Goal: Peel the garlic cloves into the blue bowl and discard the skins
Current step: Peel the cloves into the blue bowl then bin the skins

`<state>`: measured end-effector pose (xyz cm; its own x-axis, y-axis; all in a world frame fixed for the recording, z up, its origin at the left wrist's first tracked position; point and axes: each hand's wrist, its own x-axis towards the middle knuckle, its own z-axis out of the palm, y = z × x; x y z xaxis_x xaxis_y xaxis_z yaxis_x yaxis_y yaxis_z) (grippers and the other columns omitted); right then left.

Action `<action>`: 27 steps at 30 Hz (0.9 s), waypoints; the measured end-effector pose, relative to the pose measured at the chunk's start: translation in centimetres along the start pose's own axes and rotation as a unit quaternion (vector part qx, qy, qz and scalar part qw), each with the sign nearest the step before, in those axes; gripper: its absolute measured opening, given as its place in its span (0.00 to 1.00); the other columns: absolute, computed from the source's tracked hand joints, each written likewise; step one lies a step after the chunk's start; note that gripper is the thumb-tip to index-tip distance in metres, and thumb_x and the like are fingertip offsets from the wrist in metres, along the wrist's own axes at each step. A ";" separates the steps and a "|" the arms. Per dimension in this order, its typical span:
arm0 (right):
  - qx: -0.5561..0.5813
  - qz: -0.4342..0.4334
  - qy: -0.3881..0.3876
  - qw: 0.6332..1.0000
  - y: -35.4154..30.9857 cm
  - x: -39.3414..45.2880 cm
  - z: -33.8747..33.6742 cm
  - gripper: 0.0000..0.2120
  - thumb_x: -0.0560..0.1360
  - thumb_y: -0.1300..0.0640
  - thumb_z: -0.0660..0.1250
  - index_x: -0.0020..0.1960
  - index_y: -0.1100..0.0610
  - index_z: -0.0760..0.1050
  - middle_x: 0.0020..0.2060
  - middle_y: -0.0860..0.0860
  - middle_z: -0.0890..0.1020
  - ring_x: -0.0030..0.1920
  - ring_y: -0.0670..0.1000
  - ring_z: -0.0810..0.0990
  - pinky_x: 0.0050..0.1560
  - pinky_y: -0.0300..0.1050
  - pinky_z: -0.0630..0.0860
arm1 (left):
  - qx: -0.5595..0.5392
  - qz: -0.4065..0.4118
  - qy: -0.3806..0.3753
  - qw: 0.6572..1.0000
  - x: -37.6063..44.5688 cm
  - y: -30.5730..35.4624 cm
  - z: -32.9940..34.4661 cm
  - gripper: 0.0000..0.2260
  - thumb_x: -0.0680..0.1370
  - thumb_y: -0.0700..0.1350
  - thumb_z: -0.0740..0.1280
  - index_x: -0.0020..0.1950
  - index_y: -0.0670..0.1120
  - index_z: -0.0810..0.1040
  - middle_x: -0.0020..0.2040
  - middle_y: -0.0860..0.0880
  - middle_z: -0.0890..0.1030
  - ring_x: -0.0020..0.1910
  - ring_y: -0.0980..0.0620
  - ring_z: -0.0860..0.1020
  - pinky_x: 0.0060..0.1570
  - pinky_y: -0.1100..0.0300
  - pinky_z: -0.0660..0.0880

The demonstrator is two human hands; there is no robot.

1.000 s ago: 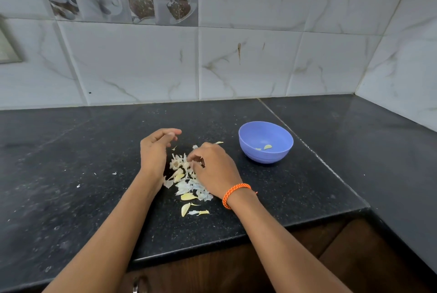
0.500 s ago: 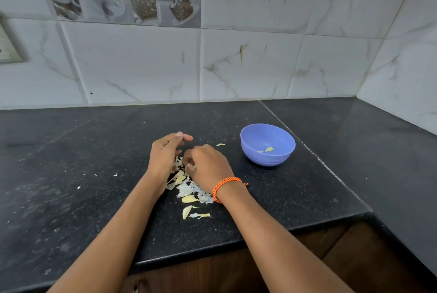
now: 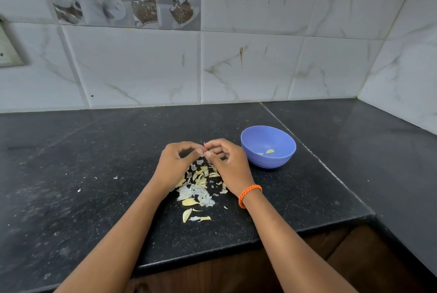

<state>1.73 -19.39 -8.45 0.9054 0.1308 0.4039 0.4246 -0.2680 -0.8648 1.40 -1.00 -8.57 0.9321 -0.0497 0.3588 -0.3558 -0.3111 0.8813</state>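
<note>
Head view: both hands pinching one garlic clove, centre frame, above the skin pile.

Left hand (image 3: 176, 162) and right hand (image 3: 228, 162) meet fingertip to fingertip on the clove (image 3: 204, 151); its axis is too small to tell. Blue bowl (image 3: 268, 161) sits just right of the right hand, nearer that hand; garlic skins (image 3: 197, 188) lie below, toward the counter (image 3: 94, 174) edge.

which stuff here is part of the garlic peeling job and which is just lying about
Job:
- left hand and right hand, pinching a small piece between fingertips
- garlic pile
- blue bowl, cloves inside

Lying about:
- wall switch plate
- stray flecks on the counter
</note>
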 end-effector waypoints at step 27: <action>0.040 -0.012 0.043 0.998 0.4 -0.7 0.0 0.06 0.77 0.60 0.77 0.54 0.57 0.88 0.46 0.47 0.89 0.48 0.45 0.88 0.50 0.40 0.85 | -0.001 0.005 -0.002 1.000 -0.6 0.6 0.3 0.05 0.81 0.46 0.75 0.52 0.47 0.91 0.46 0.51 0.90 0.49 0.50 0.89 0.59 0.42 0.84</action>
<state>1.28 -19.62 -9.07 0.8932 0.0540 0.4465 0.4482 -0.1884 -0.8738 0.64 -1.46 -8.40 0.9288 -0.0569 0.3661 -0.3651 -0.3084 0.8784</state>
